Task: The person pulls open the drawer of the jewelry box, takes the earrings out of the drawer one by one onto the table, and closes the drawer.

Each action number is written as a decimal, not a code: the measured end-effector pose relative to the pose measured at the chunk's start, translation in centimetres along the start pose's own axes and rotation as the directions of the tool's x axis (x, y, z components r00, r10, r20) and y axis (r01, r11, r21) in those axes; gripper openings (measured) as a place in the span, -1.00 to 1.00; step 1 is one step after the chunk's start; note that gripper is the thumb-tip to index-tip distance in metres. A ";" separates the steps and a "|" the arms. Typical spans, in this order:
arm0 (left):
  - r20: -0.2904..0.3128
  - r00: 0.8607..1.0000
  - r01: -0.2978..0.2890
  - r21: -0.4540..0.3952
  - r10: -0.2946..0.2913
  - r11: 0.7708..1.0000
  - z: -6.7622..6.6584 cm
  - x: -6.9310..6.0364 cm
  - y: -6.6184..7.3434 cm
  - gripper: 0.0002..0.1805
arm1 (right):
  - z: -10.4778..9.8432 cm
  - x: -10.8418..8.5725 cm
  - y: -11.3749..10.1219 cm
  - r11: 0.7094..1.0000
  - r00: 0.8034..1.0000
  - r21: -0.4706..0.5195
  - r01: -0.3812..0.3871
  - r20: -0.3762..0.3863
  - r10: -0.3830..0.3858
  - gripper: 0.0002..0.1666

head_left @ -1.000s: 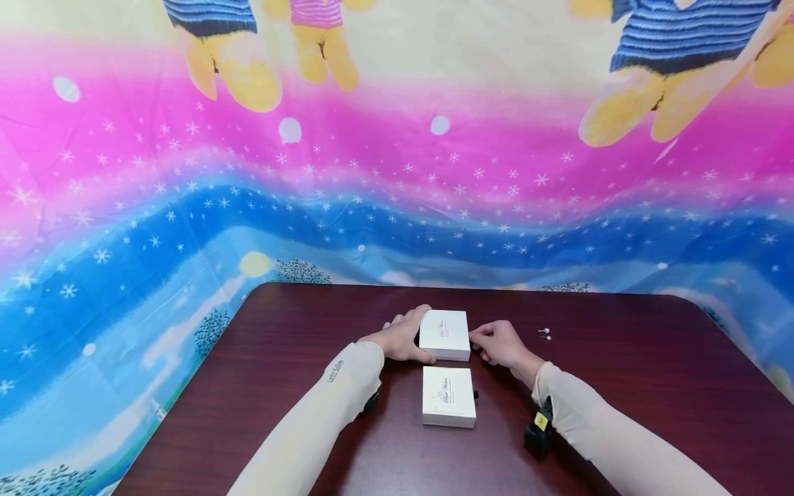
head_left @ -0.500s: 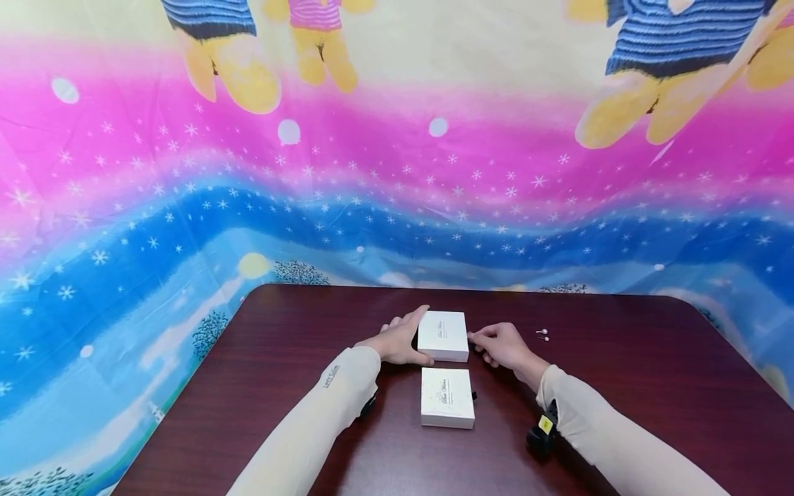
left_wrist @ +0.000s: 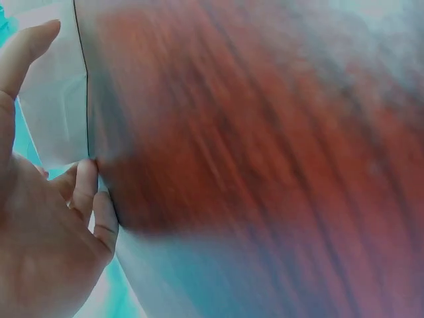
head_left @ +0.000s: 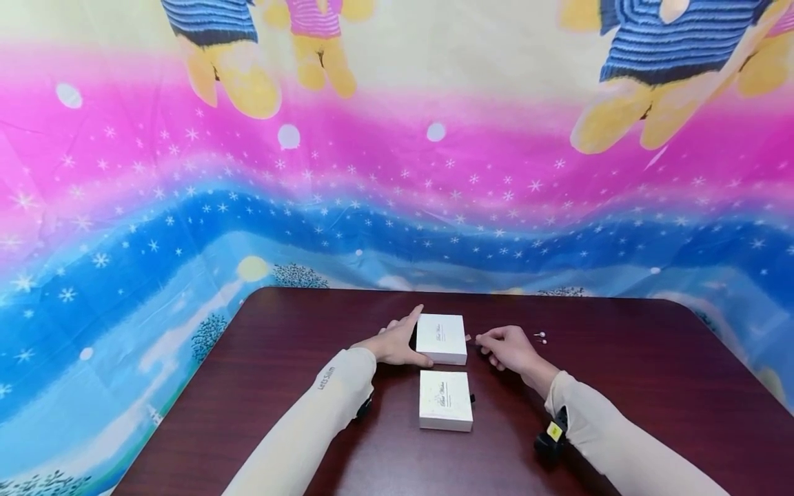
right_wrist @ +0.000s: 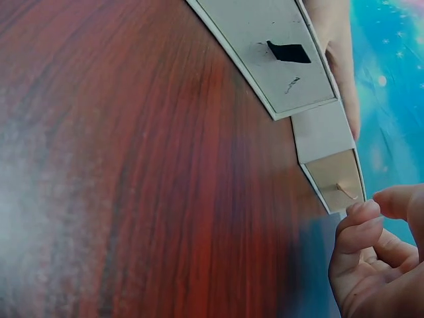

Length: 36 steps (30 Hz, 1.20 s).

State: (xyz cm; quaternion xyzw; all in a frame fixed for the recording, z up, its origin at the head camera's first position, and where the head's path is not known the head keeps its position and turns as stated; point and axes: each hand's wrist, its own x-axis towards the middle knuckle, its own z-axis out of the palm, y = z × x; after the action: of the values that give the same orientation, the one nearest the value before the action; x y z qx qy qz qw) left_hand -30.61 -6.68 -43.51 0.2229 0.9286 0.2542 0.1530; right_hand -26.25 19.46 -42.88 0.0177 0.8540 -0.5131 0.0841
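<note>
Two white boxes lie on the table, the far box [head_left: 439, 337] [left_wrist: 59, 119] behind the near box [head_left: 445, 399]. My left hand [head_left: 395, 342] [left_wrist: 40, 232] holds the far box at its left side, thumb at the front corner and a finger along the back one. A small pale tab [head_left: 468, 338] [right_wrist: 346, 191] sticks out of its right side. Just right of that tab is my right hand [head_left: 510, 350] [right_wrist: 381, 252], fingers curled and thumb near the index fingertip, nothing visible between them. On the near box's right side is a black tab [right_wrist: 290, 53].
Two small pins with pearl-like heads [head_left: 542, 337] lie on the dark red-brown table [head_left: 626, 386], right of my right hand. Behind the table's far edge hangs a colourful printed cloth [head_left: 372, 151].
My right hand has drawn a little to the right, away from the far box, and the pale tab now shows. My left hand stays at the box.
</note>
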 end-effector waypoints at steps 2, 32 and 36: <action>0.000 1.000 0.000 -0.018 0.000 1.000 -0.1 -0.1 -0.1 0.34 | -0.2 -0.2 0.0 1.000 1.000 -0.001 0.008 0.003 -0.008 -0.64; -0.044 0.995 -0.091 -0.184 0.084 0.979 -1.6 -3.2 -1.5 0.04 | -1.5 -1.6 0.5 0.990 0.993 -0.077 0.114 0.001 -0.114 -0.67; -0.067 0.995 -0.086 -0.189 0.074 0.978 -1.6 -3.6 -1.6 0.00 | -1.5 -1.9 0.6 0.988 0.992 -0.093 0.127 -0.005 -0.128 -0.69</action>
State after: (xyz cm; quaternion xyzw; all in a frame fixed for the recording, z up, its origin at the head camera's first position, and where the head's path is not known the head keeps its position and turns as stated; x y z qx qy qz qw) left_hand -28.70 -10.38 -42.44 0.2366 0.8942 0.3549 0.1358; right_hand -24.54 21.15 -42.37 -0.0381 0.8767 -0.4772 0.0472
